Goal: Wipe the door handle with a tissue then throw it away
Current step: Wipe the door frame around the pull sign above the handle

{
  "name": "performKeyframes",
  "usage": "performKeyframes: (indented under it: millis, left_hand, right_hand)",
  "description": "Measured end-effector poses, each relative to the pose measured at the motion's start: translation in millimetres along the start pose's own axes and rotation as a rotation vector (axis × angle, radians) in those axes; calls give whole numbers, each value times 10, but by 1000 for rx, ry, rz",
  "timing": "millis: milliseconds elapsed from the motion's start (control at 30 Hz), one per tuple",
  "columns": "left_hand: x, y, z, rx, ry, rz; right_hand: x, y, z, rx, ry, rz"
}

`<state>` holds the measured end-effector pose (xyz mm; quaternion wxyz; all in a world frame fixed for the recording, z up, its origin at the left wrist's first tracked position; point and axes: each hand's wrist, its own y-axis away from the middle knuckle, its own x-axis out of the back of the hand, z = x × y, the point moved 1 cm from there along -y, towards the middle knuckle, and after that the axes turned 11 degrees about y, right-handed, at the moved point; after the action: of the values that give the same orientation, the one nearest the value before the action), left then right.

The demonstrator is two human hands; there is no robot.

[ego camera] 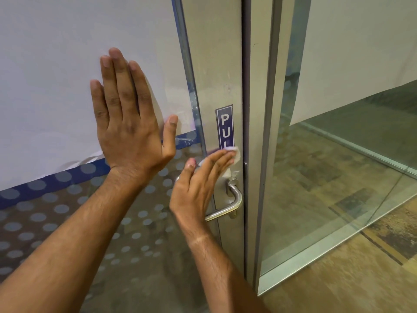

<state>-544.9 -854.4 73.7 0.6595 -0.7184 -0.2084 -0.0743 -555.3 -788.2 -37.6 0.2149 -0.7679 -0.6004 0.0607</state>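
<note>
A silver lever door handle (233, 203) sticks out from the grey metal door stile (216, 64), low in the middle of the head view. My right hand (198, 186) presses a white tissue (235, 153) flat against the stile just above the handle, covering the lower end of a blue "PULL" sticker (224, 125). Most of the tissue is hidden under my fingers. My left hand (128, 118) lies flat, fingers together, on the white paper (67, 75) that covers the door's glass.
Frosted dots pattern the lower glass (67, 222) of the door. To the right stands a fixed glass panel (338, 177) in a metal frame (264, 132), with a tan patterned floor (372, 279) beyond and below it.
</note>
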Motion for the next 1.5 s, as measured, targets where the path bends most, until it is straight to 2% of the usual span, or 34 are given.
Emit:
performKeyframes:
  millis: [100,167,200,267,367,533,600,667,767,867,933,1067,1167,1367,1500]
  left_hand:
    - [8,-3,5,6,0,-11]
    - [12,2,3,0,-1,-11]
    - [4,3,4,-2,0,-8]
    - [-11,-5,1,-4,-12,9]
    - [-6,-4,7,10,-4,-2]
    - [23,-4,6,14,-2,-18]
    - [28,-7,6,16,3,-23]
    - [30,-4,0,13,4,-29]
    - [31,4,-5,2,-8,-34]
    - [24,6,-7,-1,-13,-31]
    - [26,4,-14,-4,-14,-29]
    - [18,3,-19,-2,-16,-22]
    - [12,6,-24,-2,-21,-24]
    - [19,0,-16,-1,-15,-19]
    - [11,-5,-20,4,-24,-19]
  right_hand:
    - [-29,9,32,-232,-74,-23]
    - [-17,-89,-126,-313,-108,-26]
    - [2,-137,-223,-278,-107,-20]
    - [29,-189,-377,-81,-75,33]
    - [58,-149,-298,122,10,92]
    - [200,-49,76,16,117,0]
    - [325,-121,127,-40,115,108]
    - [449,-175,193,-106,3,193]
    - [673,-171,310,-206,-178,198]
    - [848,-238,453,-199,-214,251]
    - [908,-319,489,-77,-143,222]
    - [940,-461,466,356,95,174]
    - [898,-568,414,599,203,173]
    - [779,-761,508,978,439,30]
    - [852,-746,816,1232,709,-110]
